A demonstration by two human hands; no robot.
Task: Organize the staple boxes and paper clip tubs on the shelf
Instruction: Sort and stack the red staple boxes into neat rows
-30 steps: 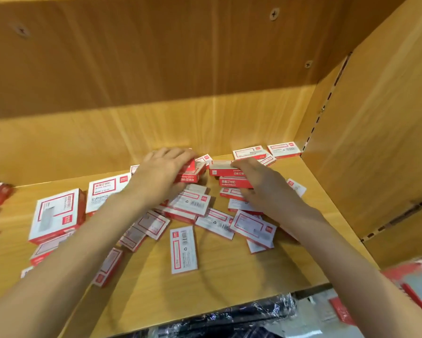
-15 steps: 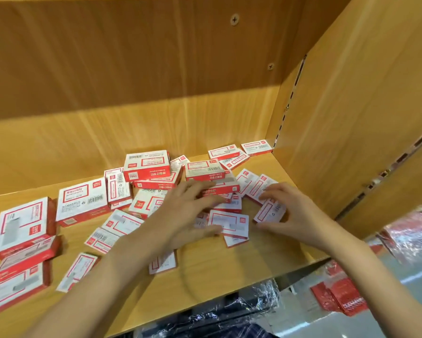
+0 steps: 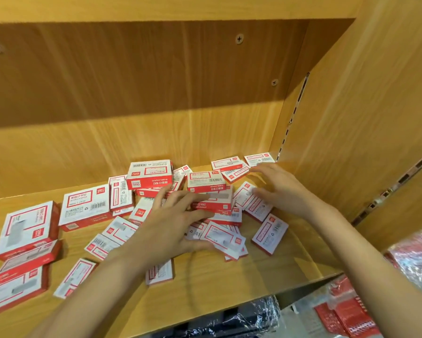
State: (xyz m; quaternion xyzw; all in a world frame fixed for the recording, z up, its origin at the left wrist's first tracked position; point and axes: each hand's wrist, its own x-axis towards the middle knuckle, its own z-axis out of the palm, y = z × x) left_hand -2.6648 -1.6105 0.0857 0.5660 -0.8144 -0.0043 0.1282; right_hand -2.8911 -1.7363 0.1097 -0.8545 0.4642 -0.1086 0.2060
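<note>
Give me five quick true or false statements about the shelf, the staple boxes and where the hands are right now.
1. The staple boxes are red and white. True.
2. The boxes stand in neat rows. False: they lie scattered and overlapping on the wooden shelf.
3. The left hand rests with fingers spread on the middle pile. True.
4. The right hand holds a box in the air. False: it reaches, fingers straight, over boxes near the right side panel.
5. Larger boxes lie at the shelf's left. True.

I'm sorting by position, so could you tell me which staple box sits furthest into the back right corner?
The small flat staple box beside the right side panel; every other box lies further left or nearer the front.
</note>
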